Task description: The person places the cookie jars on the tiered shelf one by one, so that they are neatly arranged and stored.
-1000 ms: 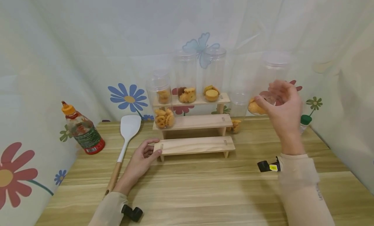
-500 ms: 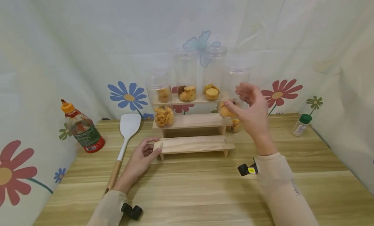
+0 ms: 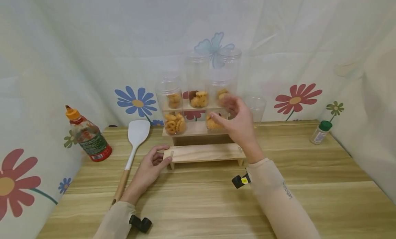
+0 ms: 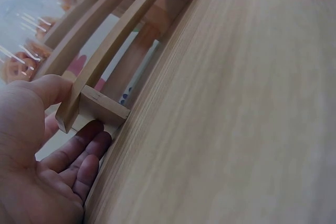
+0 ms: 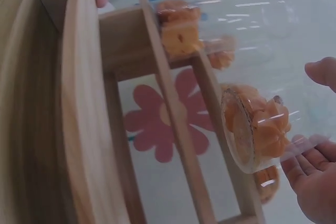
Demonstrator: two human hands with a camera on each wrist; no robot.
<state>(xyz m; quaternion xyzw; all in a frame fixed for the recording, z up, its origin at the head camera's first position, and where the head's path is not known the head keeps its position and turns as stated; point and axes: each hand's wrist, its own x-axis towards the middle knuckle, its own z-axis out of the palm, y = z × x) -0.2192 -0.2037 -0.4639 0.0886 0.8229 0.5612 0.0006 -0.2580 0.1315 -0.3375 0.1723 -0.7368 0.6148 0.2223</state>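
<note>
A three-tier wooden shelf (image 3: 201,153) stands on the table. My left hand (image 3: 150,168) holds the left end of its lowest tier, thumb on top and fingers by the leg in the left wrist view. My right hand (image 3: 238,118) grips a clear plastic jar (image 5: 247,129) with orange-brown cookies in its bottom. That jar is upright at the middle tier; in the right wrist view its base looks slightly apart from the boards. A jar of pretzel-shaped snacks (image 3: 174,124) stands at the middle tier's left. Three jars, including one with mixed cookies (image 3: 198,99), line the top tier.
Another clear jar (image 3: 258,106) stands behind the shelf's right side, partly hidden by my right hand. A white spatula (image 3: 137,134) and a red sauce bottle (image 3: 91,139) are on the left. A green-capped shaker (image 3: 321,132) stands at the right. A flowered curtain (image 3: 294,98) hangs behind.
My right hand has carried the cookie jar leftward from the right of the shelf to the middle tier. My left hand has stayed on the lowest tier.
</note>
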